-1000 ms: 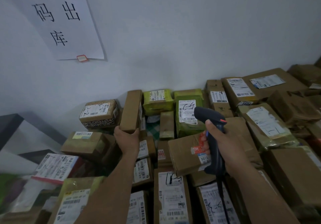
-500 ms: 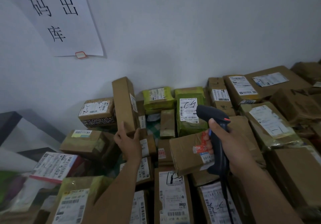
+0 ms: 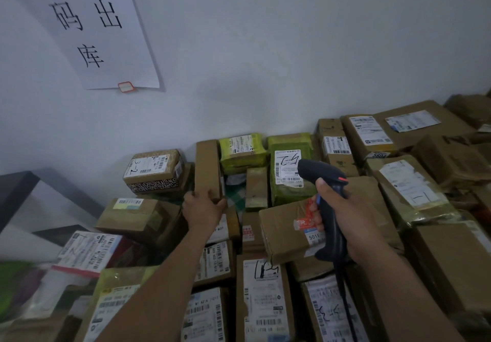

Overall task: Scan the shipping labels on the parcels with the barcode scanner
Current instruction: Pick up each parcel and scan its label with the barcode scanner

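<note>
Box (image 3: 207,167) now lower, seemingly resting on parcel pile (image 3: 265,302), left hand (image 3: 203,210) fingers grasping it; right hand (image 3: 356,222) fingers grasping scanner (image 3: 322,173).

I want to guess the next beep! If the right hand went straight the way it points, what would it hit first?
Probably the green parcel: the right hand aims the scanner at it; depth unclear.
</note>
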Available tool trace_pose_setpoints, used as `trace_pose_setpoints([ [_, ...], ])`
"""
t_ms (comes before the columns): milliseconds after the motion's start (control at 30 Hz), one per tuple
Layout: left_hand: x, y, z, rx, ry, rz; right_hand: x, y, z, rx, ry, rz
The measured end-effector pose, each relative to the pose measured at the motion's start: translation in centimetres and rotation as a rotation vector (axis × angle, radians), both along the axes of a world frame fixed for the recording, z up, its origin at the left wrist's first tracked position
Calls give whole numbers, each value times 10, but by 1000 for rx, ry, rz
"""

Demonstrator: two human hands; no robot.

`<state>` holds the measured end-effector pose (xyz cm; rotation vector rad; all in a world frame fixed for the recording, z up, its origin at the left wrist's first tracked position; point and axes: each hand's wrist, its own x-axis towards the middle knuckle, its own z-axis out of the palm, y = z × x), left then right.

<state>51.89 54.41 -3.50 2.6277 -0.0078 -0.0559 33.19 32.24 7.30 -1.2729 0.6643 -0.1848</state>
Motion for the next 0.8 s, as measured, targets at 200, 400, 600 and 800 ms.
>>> trace_pose_setpoints([
  [200, -74, -48, 76, -434, 128, -611, -5, -1, 7, 68, -30, 39],
  [400, -106, -50, 84, 92, 82, -842, -21, 3, 9, 18, -26, 23],
  [600, -118, 4, 88, -58, -158, -406, -33, 16, 14, 37, -107, 50],
  [800, -128, 53, 71, -33, -81, 32, -30, 37, 14, 8, -96, 81],
])
